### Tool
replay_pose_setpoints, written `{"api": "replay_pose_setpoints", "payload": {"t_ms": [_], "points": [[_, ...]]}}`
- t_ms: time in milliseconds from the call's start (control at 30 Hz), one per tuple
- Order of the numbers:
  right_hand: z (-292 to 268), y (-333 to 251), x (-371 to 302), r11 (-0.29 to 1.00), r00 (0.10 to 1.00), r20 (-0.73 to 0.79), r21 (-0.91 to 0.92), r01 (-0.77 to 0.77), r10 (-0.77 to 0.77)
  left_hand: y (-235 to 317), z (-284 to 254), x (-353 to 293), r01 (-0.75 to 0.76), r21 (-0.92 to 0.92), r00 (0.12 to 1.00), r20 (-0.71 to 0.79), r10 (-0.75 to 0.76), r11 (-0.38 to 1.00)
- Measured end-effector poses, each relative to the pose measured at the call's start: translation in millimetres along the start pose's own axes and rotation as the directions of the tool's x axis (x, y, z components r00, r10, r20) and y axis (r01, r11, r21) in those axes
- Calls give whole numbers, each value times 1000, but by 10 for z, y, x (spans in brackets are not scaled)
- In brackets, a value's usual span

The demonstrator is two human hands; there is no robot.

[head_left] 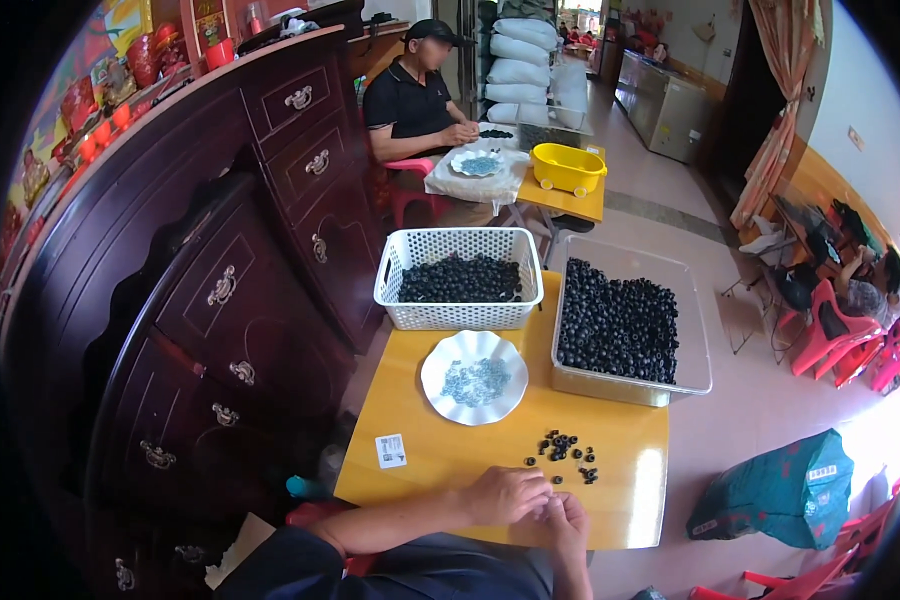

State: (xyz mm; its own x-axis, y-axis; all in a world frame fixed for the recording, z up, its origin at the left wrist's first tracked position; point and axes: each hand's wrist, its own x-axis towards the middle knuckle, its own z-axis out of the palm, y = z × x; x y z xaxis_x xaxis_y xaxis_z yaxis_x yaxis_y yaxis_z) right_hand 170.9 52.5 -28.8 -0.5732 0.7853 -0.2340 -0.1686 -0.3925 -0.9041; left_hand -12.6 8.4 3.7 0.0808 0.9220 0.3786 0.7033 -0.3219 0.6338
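Note:
At the near edge of the yellow table, my left hand (507, 496) and my right hand (568, 517) meet with fingertips pinched together. Whatever lies between the fingers is too small or hidden to name. Just beyond them is a loose scatter of small black ring-shaped parts (562, 446). A white scalloped plate (433, 373) farther off holds many tiny pale blue pieces (475, 382). Behind the plate stands a white perforated basket (460, 317) with black parts in it. To its right, a clear plastic bin (610, 385) holds a heap of the same black parts (620, 325).
A white printed label (391, 451) lies on the yellow table (370, 490). Dark wooden drawers (210, 290) stand along the left. Across from me a seated person (410, 105) works near a yellow tub (568, 168). A green sack (775, 490) sits on the floor at right.

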Motion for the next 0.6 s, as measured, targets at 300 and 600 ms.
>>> {"api": "replay_pose_setpoints", "payload": {"t_ms": [300,600], "points": [[43,-18,8,956,979,-87,-244,161,-186,-7,36,-64,226,-217,974,18,-228,950],[-93,-32,38,874,954,-128,-449,188,-271,-62,175,-114,292,-248,954,144,-263,924]]}}
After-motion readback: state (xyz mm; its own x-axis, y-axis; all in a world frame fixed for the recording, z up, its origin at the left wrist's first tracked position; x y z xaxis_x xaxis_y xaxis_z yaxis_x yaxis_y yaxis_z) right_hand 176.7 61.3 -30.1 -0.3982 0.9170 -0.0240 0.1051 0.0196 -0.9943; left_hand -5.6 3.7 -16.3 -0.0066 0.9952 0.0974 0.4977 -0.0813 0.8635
